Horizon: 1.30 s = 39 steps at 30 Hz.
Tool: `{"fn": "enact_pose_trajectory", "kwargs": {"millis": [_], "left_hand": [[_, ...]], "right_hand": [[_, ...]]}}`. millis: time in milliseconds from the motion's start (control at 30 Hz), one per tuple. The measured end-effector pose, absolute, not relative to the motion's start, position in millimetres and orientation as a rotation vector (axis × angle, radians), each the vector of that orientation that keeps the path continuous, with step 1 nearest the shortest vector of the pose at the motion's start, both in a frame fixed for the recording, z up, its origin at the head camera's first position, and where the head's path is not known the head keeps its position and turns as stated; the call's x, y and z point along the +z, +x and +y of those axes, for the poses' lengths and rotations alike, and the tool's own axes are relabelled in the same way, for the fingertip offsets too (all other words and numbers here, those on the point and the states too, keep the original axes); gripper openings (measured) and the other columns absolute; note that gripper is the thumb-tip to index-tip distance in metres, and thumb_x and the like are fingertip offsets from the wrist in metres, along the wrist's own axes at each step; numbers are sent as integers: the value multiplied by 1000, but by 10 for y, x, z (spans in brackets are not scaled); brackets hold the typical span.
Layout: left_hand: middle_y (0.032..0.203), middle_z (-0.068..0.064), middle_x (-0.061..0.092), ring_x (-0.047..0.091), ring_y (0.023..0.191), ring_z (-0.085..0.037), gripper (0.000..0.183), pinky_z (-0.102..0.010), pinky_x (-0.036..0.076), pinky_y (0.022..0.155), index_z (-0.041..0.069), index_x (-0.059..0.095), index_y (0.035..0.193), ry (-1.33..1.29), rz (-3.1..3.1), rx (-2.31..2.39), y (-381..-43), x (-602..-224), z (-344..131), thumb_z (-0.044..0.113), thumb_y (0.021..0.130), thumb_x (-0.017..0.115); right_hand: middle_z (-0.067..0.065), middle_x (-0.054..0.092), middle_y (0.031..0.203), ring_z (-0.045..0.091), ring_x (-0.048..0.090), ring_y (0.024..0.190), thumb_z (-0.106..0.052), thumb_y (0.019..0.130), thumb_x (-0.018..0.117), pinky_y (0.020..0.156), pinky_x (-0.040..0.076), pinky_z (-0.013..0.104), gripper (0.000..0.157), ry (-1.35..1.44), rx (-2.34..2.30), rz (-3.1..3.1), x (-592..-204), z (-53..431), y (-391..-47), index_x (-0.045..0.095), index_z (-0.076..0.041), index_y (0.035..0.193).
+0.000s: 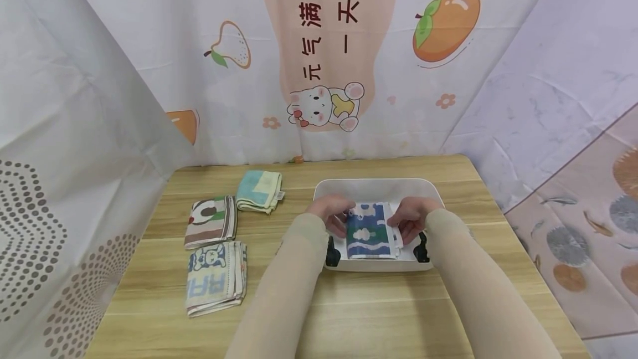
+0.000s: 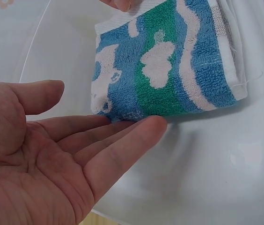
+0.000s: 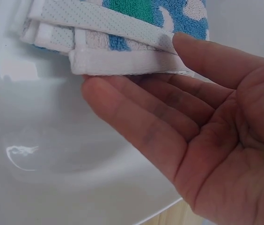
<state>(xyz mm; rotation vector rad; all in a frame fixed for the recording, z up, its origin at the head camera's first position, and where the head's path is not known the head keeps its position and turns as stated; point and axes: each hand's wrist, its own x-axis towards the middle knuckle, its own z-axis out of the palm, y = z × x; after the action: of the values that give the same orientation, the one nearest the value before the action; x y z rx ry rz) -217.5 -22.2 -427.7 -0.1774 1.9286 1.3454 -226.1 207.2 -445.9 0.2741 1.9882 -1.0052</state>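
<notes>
A folded blue, green and white towel (image 1: 368, 231) lies in a white basin (image 1: 376, 265). My left hand (image 1: 332, 214) is at the towel's left side. In the left wrist view its fingers (image 2: 118, 143) are extended and touch the towel's edge, with the thumb raised apart. At the opposite side is my right hand (image 1: 412, 219). The right wrist view has its thumb on the white hem (image 3: 118, 61) and its fingers (image 3: 136, 112) beneath, pinching that edge. The fingertips under the towel are partly hidden.
Left of the basin on the wooden table (image 1: 279, 298) lie a teal and yellow folded towel (image 1: 258, 190), a brown striped one (image 1: 211, 220) and a blue and cream one (image 1: 216, 277). Black clips (image 1: 333, 254) are on the basin's near side. A printed curtain (image 1: 224, 98) hangs behind.
</notes>
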Motion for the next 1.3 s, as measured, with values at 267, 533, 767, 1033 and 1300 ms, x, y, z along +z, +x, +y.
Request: {"fn": "enact_pose_trajectory", "kwargs": {"millis": [267,533,767,1033,1300], "left_hand": [[117,-31,54,59,100,-45,44,-49,53,80,-7,50,125,-190,1929,1344,-2182,-4287,-236,27,97,46],[114,-27,56,61,95,-41,45,-47,54,78,-3,51,125,-184,1999,1314,-2163,-4282,-242,33,99,43],[119,-25,54,60,98,-42,48,-46,54,79,0,48,130,-175,1981,1336,-2161,-4185,-292,35,97,48],[127,-28,49,57,104,-44,49,-49,52,82,0,43,134,-130,1871,1427,-2252,-4140,-400,32,97,51],[125,-28,52,60,101,-43,50,-47,53,79,0,43,134,-34,1813,1504,-2279,-4022,-562,33,98,51]], "right_hand": [[25,65,96,31,67,76,-17,92,62,76,55,44,30,266,-1025,1975,-4457,2096,-2265,60,8,109],[26,63,100,32,66,77,-21,93,60,77,54,46,32,279,-1048,1949,-4493,2167,-2292,57,7,110],[26,63,103,35,66,86,-22,95,56,75,55,45,35,271,-1063,1938,-4456,2228,-2294,54,7,116],[27,63,105,36,65,89,-21,97,53,74,55,45,38,244,-1068,1975,-4368,2281,-2290,51,7,122],[27,62,104,36,65,88,-20,97,52,73,55,45,45,165,-1128,1996,-4287,2376,-2290,43,8,131]]}}
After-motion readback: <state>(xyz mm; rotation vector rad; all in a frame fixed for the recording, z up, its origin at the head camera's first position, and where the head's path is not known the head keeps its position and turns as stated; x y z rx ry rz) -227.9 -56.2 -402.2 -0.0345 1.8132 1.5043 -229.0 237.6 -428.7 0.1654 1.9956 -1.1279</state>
